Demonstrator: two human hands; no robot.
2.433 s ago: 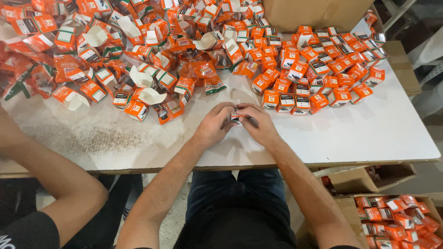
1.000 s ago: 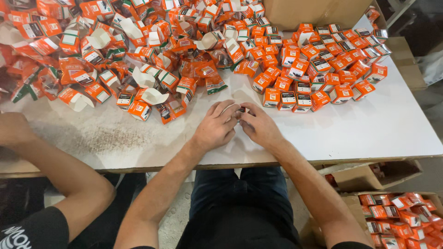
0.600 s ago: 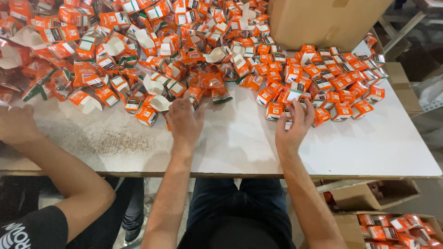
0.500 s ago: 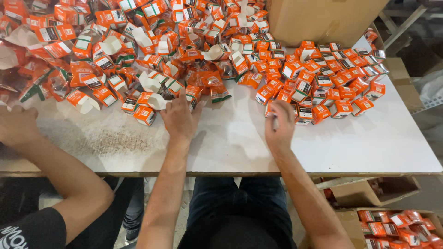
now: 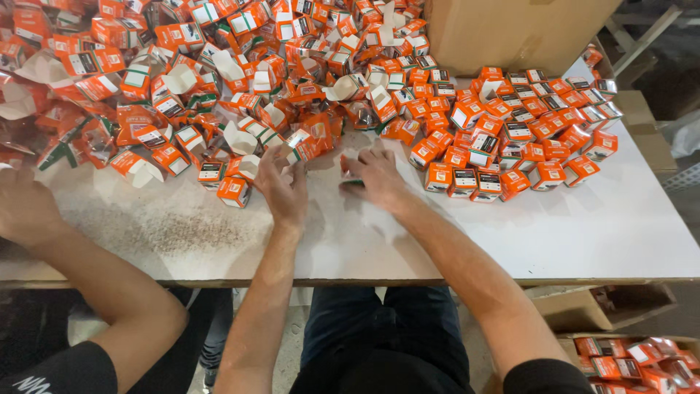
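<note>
A small orange carton [image 5: 351, 166] sits on the white table [image 5: 598, 233] at the edge of the loose pile [image 5: 219, 87], our right hand [image 5: 375, 175] closed around it, its flaps hidden. Our left hand [image 5: 284, 186] rests spread and empty beside it. We judge a careless elbow could topple the neat rows [image 5: 525, 138] nearby.

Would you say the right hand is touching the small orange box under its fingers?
Touching: the head view shows the right hand with its fingers curled over the small orange box, no gap visible.
</note>
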